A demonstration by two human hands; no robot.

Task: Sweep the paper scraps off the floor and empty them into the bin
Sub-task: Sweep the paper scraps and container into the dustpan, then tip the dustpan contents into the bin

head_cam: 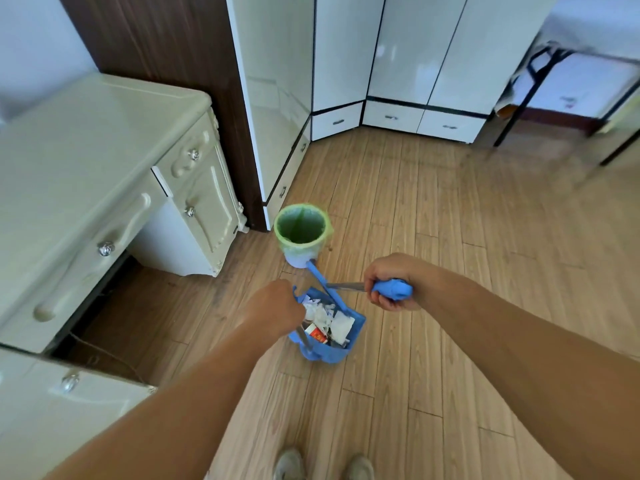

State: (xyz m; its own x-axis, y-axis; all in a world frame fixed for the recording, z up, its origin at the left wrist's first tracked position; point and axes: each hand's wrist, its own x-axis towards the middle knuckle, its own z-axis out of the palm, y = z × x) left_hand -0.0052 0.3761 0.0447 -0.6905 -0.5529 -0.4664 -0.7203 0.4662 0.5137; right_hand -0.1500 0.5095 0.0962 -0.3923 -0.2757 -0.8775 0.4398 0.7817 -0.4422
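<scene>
Right, paper scraps (327,318) are already gathered in the blue dustpan (346,349), heaped white bits plus one red-printed piece; none are seen loose on the floor (450,271) round it. The dustpan is placed just short of the bin (302,233), on the near side of it, mouth side angled up so the load is kept in the pan. Whether the pan is touching the floor or lifted clear of it cannot be told.

The left hand (273,306) is closed in a fist, fingers clamped on the thin metal shaft that runs down into the pan, presumably the dustpan handle, held high so the pan can be carried upright. The right hand (389,284) has its fingers wrapped tight round a blue grip (393,289) on a second metal shaft; the broom head (320,278) is laid across the pan toward the bin's base, probably to pin the scraps while moving.

The bin is open-topped, lined with a green bag, apparently empty, standing beside the wardrobe (284,98) corner and right of the cream worktop (86,140). Judged: sweeping is done, tipping is not. Next, the pan would need to be raised over the bin's rim and tilted; spill over the narrow rim is the risk.
</scene>
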